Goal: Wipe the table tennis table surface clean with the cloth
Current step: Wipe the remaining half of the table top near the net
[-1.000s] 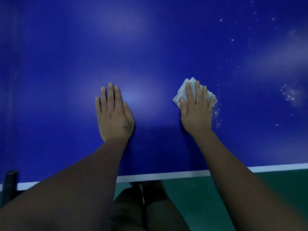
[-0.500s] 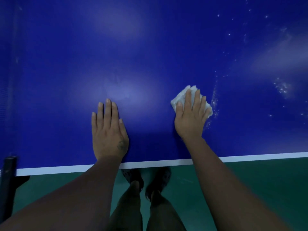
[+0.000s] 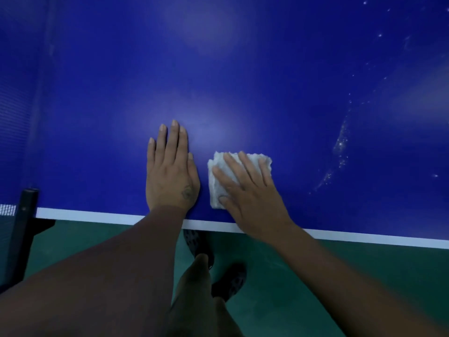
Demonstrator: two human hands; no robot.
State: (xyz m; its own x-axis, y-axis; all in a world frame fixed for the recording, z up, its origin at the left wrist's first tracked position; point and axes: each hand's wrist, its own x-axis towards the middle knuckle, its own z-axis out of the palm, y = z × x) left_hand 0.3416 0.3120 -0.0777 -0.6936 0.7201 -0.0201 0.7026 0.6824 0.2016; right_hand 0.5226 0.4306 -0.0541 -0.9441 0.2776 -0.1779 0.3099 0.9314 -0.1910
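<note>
The blue table tennis table point(image 3: 218, 69) fills the upper view, with a white line along its near edge. A folded white cloth point(image 3: 216, 181) lies on it close to that edge. My right hand point(image 3: 250, 190) presses flat on the cloth with straight, spread fingers, thumb at its lower corner. My left hand point(image 3: 171, 171) rests flat on the bare surface just left of the cloth, fingers straight and together. A curved trail of white specks point(image 3: 340, 147) lies on the table to the right of the cloth.
A black net post point(image 3: 23, 215) with its clamp and white-topped net stands at the left edge. More scattered white specks point(image 3: 380, 35) dot the far right. Below the table edge is green floor point(image 3: 364, 276) with my legs and dark shoes point(image 3: 233, 280).
My right hand has drawn the cloth left and toward the near edge, away from the speck trail, ending beside my left hand. The left hand has also slid nearer the edge.
</note>
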